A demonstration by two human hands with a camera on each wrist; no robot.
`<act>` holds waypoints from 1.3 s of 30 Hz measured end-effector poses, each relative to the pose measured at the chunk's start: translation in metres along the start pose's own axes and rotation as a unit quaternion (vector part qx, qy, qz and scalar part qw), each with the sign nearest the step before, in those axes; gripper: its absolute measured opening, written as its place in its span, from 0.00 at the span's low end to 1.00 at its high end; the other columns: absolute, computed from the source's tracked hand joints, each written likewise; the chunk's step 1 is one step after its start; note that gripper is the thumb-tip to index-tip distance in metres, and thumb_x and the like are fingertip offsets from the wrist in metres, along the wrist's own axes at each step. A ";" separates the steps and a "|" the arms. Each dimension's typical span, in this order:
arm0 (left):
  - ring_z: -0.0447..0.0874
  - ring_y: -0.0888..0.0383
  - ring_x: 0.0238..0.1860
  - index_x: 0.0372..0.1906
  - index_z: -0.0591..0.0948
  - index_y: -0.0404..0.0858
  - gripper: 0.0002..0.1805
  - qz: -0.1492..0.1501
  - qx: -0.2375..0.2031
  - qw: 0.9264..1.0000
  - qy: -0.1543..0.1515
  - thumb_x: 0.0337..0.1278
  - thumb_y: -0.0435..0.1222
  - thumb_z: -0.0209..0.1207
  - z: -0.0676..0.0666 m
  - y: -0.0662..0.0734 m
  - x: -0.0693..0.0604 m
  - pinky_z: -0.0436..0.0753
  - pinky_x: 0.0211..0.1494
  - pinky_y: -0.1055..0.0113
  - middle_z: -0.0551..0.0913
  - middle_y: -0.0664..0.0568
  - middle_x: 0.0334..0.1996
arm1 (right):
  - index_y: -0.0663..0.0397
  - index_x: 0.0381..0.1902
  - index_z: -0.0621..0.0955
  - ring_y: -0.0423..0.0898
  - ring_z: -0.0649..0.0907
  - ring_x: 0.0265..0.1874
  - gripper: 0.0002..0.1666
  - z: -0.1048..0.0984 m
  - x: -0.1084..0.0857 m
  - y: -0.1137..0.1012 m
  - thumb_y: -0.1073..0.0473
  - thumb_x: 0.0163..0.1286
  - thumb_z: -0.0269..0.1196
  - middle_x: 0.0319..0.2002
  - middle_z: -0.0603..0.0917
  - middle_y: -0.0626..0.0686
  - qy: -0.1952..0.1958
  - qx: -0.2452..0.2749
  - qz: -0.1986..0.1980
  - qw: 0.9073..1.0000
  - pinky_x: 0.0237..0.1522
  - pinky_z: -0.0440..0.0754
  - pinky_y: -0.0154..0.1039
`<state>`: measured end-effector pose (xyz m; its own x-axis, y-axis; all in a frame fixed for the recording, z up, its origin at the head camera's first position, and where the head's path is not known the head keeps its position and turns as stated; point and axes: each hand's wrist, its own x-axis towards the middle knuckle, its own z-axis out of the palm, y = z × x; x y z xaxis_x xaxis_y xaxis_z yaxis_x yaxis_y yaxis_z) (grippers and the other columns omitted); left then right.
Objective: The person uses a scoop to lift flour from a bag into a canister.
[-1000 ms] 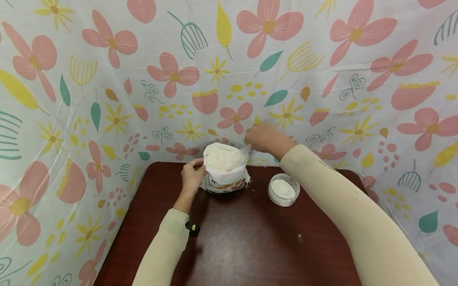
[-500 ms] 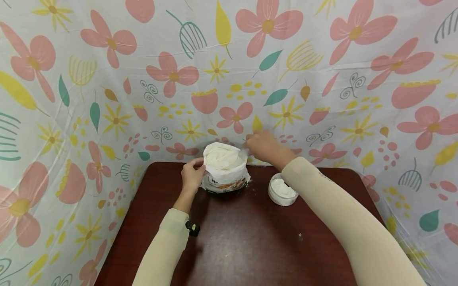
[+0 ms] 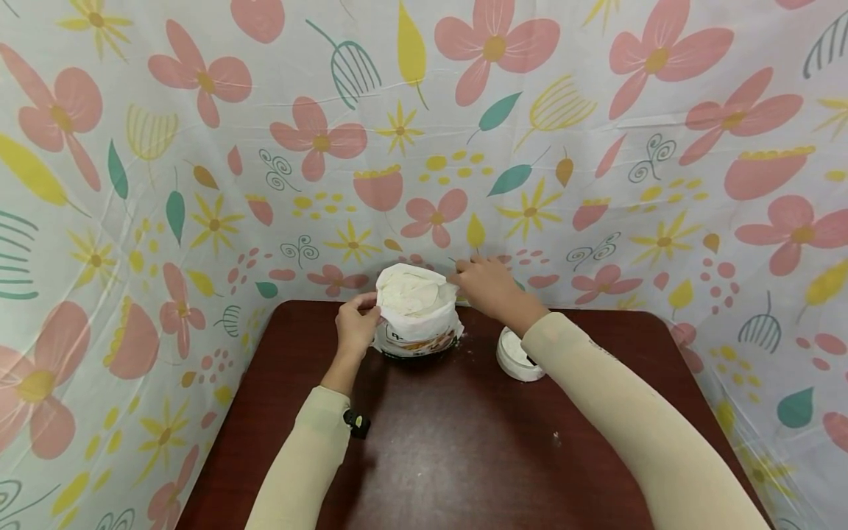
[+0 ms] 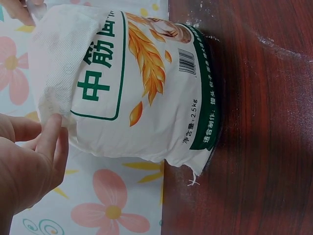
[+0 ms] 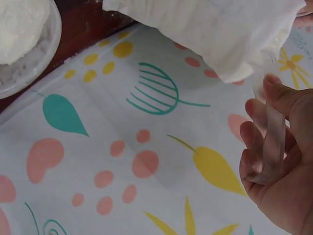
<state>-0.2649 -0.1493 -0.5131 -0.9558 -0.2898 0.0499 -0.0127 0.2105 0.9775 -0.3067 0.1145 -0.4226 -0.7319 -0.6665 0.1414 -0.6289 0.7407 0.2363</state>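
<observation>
A white flour bag [image 3: 417,324] with green print stands at the back of the table, its top open and full of white flour [image 3: 407,291]. My left hand [image 3: 355,324] pinches the left side of the bag's rim between thumb and fingers, as the left wrist view also shows on the bag [image 4: 146,88]. At the right of the rim, my right hand [image 3: 490,285] grips the clear handle of a plastic scoop [image 5: 275,142]. The bag and the flour hide the scoop's head. Right of the bag sits a clear round bowl [image 3: 513,368] with flour in it, partly covered by my right forearm.
The dark red table [image 3: 424,442] has flour specks near the bag and a small white spot at right. A flower-printed cloth [image 3: 318,213] hangs right behind the table and along its sides.
My right hand has come down beside the bag's rim, and the scoop has sunk deeper into the flour. My right forearm now covers part of the bowl. The left hand has stayed put.
</observation>
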 end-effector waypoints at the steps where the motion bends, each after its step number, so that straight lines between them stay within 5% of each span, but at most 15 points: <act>1: 0.90 0.49 0.42 0.54 0.87 0.35 0.14 0.000 0.000 1.000 0.000 0.67 0.27 0.62 0.000 0.000 0.000 0.92 0.41 0.69 0.86 0.39 0.45 | 0.41 0.56 0.88 0.54 0.82 0.44 0.18 0.002 -0.001 -0.001 0.54 0.68 0.72 0.49 0.85 0.52 0.008 0.004 0.001 1.000 0.38 0.81 0.47; 16: 0.89 0.47 0.44 0.55 0.87 0.34 0.14 -0.004 -0.014 1.000 -0.004 0.67 0.26 0.61 0.000 0.001 0.000 0.91 0.42 0.69 0.86 0.39 0.47 | 0.44 0.53 0.88 0.55 0.80 0.40 0.19 0.023 -0.010 -0.006 0.53 0.63 0.76 0.45 0.85 0.52 0.117 0.008 -0.002 0.993 0.32 0.79 0.47; 39: 0.87 0.48 0.48 0.56 0.86 0.35 0.15 -0.006 -0.002 1.000 -0.006 0.68 0.27 0.61 -0.002 0.000 0.000 0.91 0.44 0.69 0.87 0.40 0.49 | 0.43 0.56 0.87 0.55 0.80 0.40 0.18 0.032 -0.002 -0.022 0.54 0.68 0.72 0.46 0.84 0.52 0.121 0.035 0.025 0.992 0.33 0.79 0.49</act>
<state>-0.2642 -0.1508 -0.5126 -0.9593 -0.2800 0.0364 -0.0221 0.2030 0.9789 -0.2993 0.1021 -0.4590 -0.6830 -0.6240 0.3796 -0.6168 0.7711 0.1578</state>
